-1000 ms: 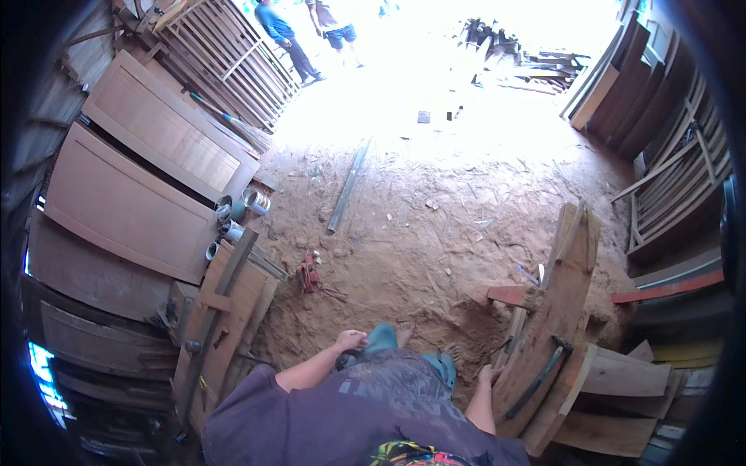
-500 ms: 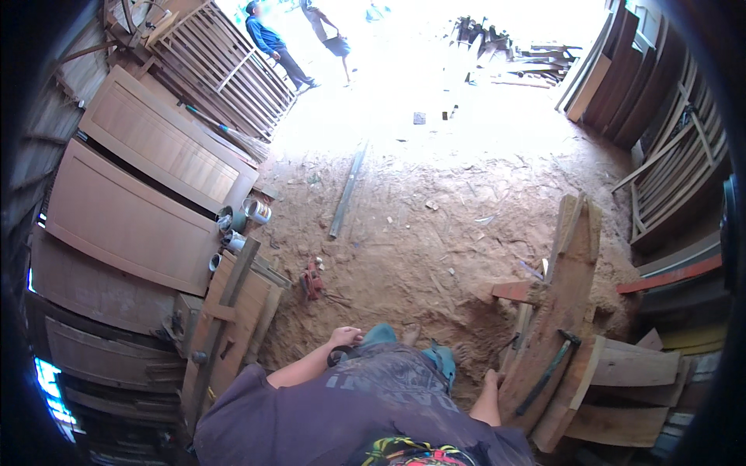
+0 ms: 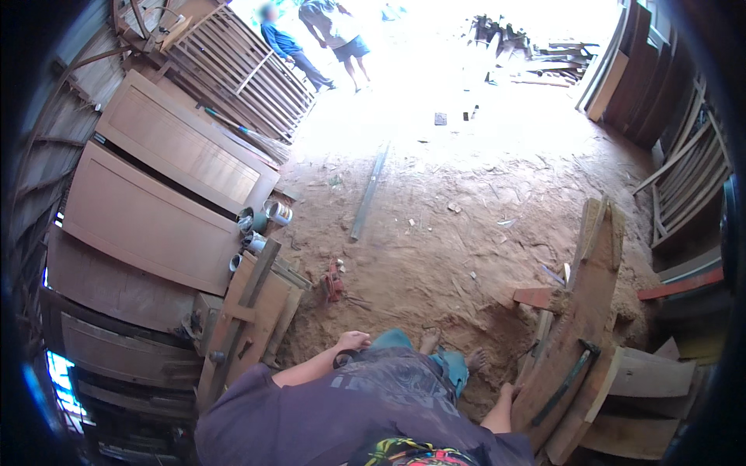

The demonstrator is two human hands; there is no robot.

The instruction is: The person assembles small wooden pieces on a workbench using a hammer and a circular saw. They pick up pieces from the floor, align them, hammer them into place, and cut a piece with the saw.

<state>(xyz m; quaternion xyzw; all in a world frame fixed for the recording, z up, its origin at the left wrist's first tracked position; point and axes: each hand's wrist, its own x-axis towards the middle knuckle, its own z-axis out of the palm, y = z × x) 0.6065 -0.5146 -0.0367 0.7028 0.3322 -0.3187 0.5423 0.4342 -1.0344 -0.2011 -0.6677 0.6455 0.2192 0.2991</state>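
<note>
We have left hand (image 3: 353, 340) near teal cloth shorts (image 3: 392, 339), right hand (image 3: 509, 391) at edge of thick brown wooden plank (image 3: 576, 318) to our right; cannot tell if either is spread. Dark long-handled hammer (image 3: 565, 384) lies on plank.

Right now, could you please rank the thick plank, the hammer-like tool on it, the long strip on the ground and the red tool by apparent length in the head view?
1. Thick plank
2. Hammer-like tool and long strip: too alike to rank
3. Red tool
</note>
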